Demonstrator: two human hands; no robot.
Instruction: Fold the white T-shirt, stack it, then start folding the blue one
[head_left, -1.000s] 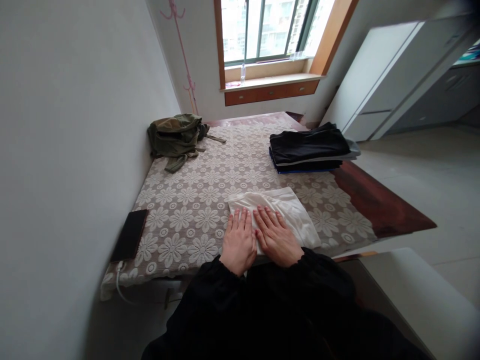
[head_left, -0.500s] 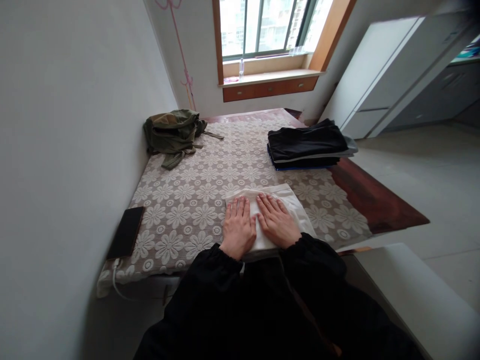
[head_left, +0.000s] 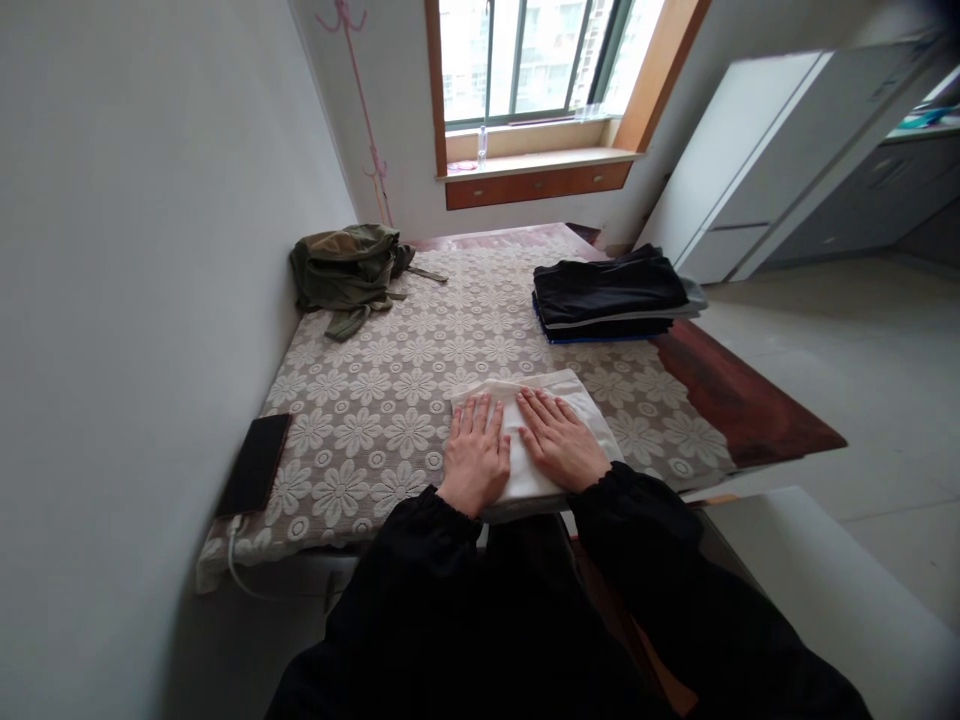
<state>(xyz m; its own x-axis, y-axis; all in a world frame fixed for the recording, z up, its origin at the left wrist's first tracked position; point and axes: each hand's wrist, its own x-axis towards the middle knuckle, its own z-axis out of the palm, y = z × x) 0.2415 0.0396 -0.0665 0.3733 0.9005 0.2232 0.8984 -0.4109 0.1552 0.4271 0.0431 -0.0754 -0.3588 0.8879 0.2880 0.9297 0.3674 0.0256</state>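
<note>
A folded white cloth [head_left: 529, 480], perhaps a garment, lies flat at the near edge of the table. My left hand [head_left: 475, 455] rests palm down on its left side, fingers stretched out and pointing away from me. On the right half of the cloth, my right hand [head_left: 561, 440] also lies flat, its fingers slanting toward the upper left. A narrow strip of white fabric shows between the two hands. Neither hand grips anything. Both palms hide part of the cloth beneath them.
A patterned tablecloth [head_left: 405, 385] covers most of the table. Folded dark clothes [head_left: 611, 295] are stacked at the far right, and a green backpack [head_left: 345, 270] lies at the far left. At the left edge, a black phone [head_left: 255, 465] has a white cable [head_left: 234, 560] plugged in.
My right hand has slid slightly to the right across the cloth, widening the gap between my hands. The left hand has hardly moved, and the view has shifted a little.
</note>
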